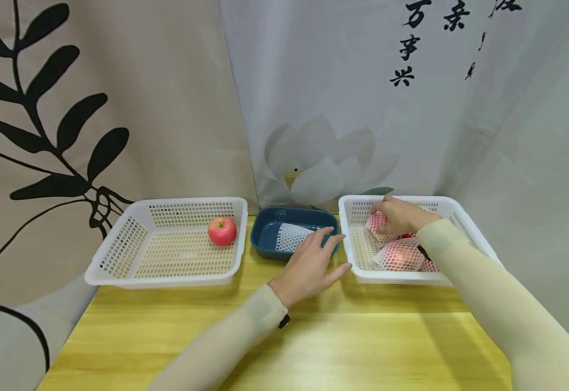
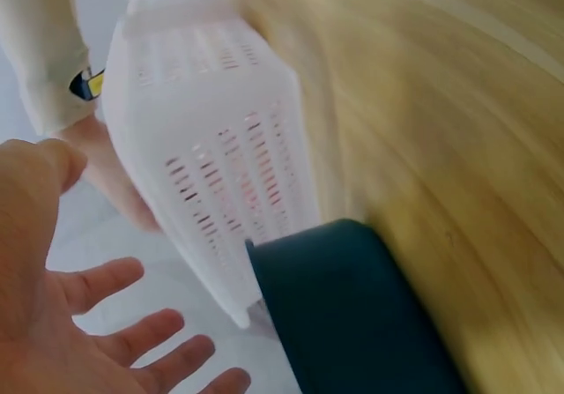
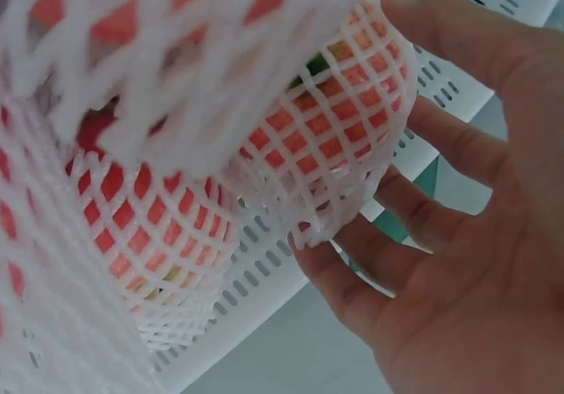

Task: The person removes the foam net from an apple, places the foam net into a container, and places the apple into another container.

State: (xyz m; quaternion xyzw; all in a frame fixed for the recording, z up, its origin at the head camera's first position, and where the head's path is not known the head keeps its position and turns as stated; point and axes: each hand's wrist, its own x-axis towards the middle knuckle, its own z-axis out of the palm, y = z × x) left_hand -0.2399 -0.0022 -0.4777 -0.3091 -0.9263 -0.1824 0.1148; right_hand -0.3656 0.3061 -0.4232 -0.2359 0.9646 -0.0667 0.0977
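In the head view my right hand (image 1: 404,216) reaches into the right white basket (image 1: 397,276) and holds an apple in a white foam net (image 1: 377,226). The right wrist view shows thumb and fingers around the side of this netted apple (image 3: 339,116). Other netted apples, one of them the nearer netted apple (image 1: 400,256), lie beside it, partly hidden by the arm. My left hand (image 1: 309,269), fingers spread and holding nothing, hovers at the front of a dark blue tray (image 1: 264,250). An empty foam net (image 1: 290,237) lies in that tray, partly behind the hand.
To the left stands another white basket (image 1: 167,282) with one bare red apple (image 1: 222,231) near its right side. All three containers line up along the back of the wooden table (image 1: 314,347), before a printed cloth backdrop (image 1: 177,98).
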